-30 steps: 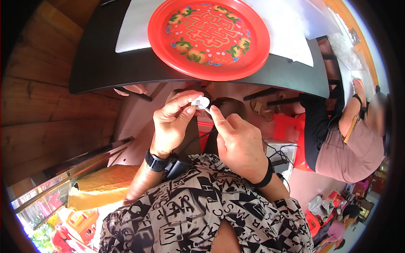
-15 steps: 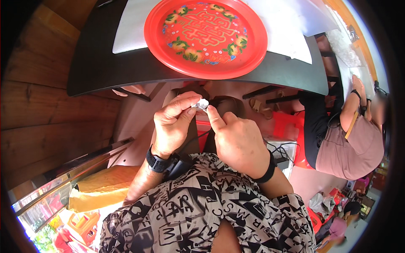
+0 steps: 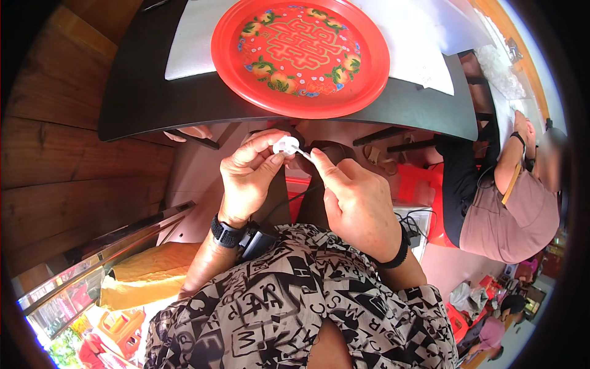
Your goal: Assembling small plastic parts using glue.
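Note:
Between the thumb and fingers of my left hand (image 3: 247, 178) is a small white round piece (image 3: 286, 146), with openings in its face. My right hand (image 3: 362, 206) grips a thin metal tool (image 3: 305, 154), its index finger stretched along it. The tool's tip meets the right side of the white piece. Most of the tool is hidden in my palm, so its exact kind does not show. Both hands are above my lap, just in front of the table edge.
A red round tray (image 3: 224, 71) with painted fruit rests on the dark table (image 3: 141, 101), over white sheets (image 3: 190, 43). At the right another person (image 3: 510, 215) sits at a white work surface. A wooden wall (image 3: 80, 166) stands at the left.
The white piece has turned so its round face shows, and it sits slightly further left. My right hand has drawn back to the right, exposing the metal tool.

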A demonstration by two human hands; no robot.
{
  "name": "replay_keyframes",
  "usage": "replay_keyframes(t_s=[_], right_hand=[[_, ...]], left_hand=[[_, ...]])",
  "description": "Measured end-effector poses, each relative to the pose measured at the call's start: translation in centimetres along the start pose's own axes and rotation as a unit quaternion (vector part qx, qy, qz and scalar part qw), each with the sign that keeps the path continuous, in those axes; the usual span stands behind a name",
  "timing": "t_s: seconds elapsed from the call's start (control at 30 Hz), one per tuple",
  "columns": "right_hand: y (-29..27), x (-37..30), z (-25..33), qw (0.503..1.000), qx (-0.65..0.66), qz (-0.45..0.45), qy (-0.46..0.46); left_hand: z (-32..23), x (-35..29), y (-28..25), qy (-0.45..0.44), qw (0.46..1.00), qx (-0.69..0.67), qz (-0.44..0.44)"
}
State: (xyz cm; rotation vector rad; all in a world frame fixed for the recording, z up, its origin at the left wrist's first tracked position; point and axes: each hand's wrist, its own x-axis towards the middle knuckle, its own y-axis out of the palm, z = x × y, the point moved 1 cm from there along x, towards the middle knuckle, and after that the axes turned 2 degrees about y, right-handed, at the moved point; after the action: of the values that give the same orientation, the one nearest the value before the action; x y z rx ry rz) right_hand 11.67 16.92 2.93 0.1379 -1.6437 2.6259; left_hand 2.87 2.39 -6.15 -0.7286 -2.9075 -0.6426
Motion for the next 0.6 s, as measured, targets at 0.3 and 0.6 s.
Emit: replay_keyframes(t_s=[0.3,0.6], right_hand=[[1.0,0.0,0.5,0.998,-0.059,0.001,-0.002],[1.2,0.7,0.8,0.997,-0.060,0.046,-0.007]], left_hand=[[0.0,0.0,0.0,0.022,1.000,0.009,0.010],[-0.1,-0.2,0.6,0.015,0.999,0.042,-0.014]])
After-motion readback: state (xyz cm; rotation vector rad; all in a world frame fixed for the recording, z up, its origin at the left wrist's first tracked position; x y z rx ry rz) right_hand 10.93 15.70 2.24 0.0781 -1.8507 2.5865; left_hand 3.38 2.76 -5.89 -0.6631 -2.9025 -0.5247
